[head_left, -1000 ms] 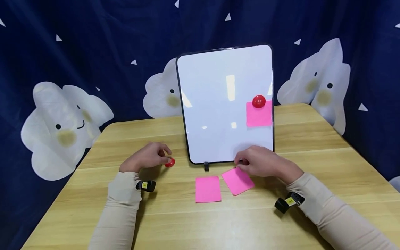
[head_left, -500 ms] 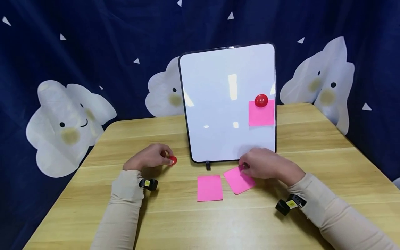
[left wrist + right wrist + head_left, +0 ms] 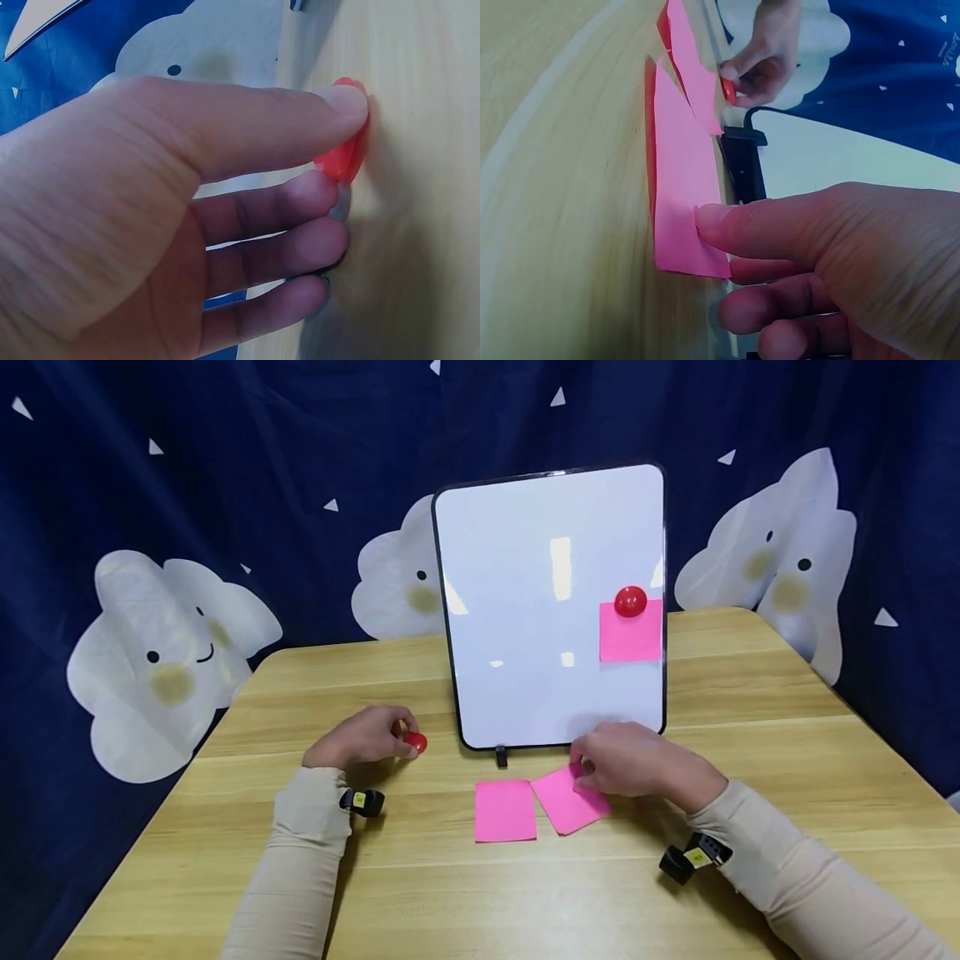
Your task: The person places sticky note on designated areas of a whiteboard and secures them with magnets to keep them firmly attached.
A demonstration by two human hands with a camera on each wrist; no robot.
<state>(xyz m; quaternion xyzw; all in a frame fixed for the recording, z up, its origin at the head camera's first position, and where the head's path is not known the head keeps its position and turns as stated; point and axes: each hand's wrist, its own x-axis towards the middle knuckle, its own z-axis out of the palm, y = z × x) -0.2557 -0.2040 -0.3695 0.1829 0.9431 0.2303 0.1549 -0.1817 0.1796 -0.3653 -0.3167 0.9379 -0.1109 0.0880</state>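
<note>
My left hand (image 3: 367,735) pinches a round red magnet (image 3: 416,742) on the table, left of the whiteboard (image 3: 547,610). In the left wrist view the thumb presses on the magnet (image 3: 341,159), the index finger is hidden, and the other fingers bend loosely below. My right hand (image 3: 626,758) pinches the upper right edge of a pink sticky note (image 3: 566,802) in front of the board. The right wrist view has the thumb on the face of that note (image 3: 681,180), with fingers behind it. A second pink sticky note (image 3: 506,811) lies flat beside it, to the left.
On the board's right side, another red magnet (image 3: 631,602) sits over the top of a pink note (image 3: 630,639). A small black foot (image 3: 501,757) supports the board's lower edge. Behind the wooden table (image 3: 450,893) hangs a dark blue curtain (image 3: 300,427) with clouds.
My right hand has drawn its sticky note a little toward me and left, so its corner now meets the other note. The left hand stays at the magnet. The head view has shifted slightly.
</note>
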